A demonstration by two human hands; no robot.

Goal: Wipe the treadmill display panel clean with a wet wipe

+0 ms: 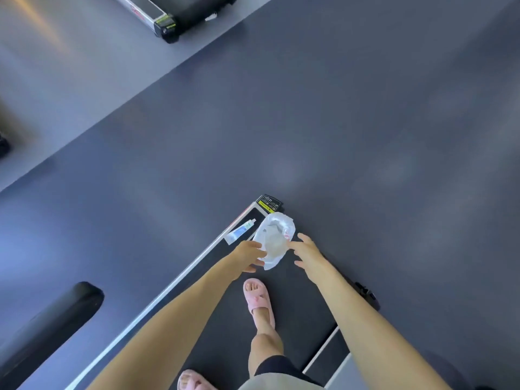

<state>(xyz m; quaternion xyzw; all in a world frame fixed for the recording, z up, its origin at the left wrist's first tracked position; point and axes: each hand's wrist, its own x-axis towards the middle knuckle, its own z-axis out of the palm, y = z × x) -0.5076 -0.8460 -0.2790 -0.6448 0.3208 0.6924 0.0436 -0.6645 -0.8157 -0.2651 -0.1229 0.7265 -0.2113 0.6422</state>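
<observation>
wipe pack pickup: slip risk
pack [274,240] lies on belt [304,311] beside tube [241,230]; left hand [250,256] at its edge, grip unclear; right hand [306,253] spread, fingertips touching. loose film may slip or tear.

Count by the white bag [275,240], of which there is 1. 2 hands meet it: left hand [250,256] at its left edge, right hand [308,253] at its right. 1 tube [240,231] lies just left of the bag, and 1 yellow-and-black label [268,204] just above it. 2 pink slippers: near slipper [257,298] just below the bag, second slipper [191,382] far below. 2 treadmills: near treadmill [295,319] under the bag, far treadmill [168,15] well up-left. 1 black padded bar [50,327] well down-left.
</observation>
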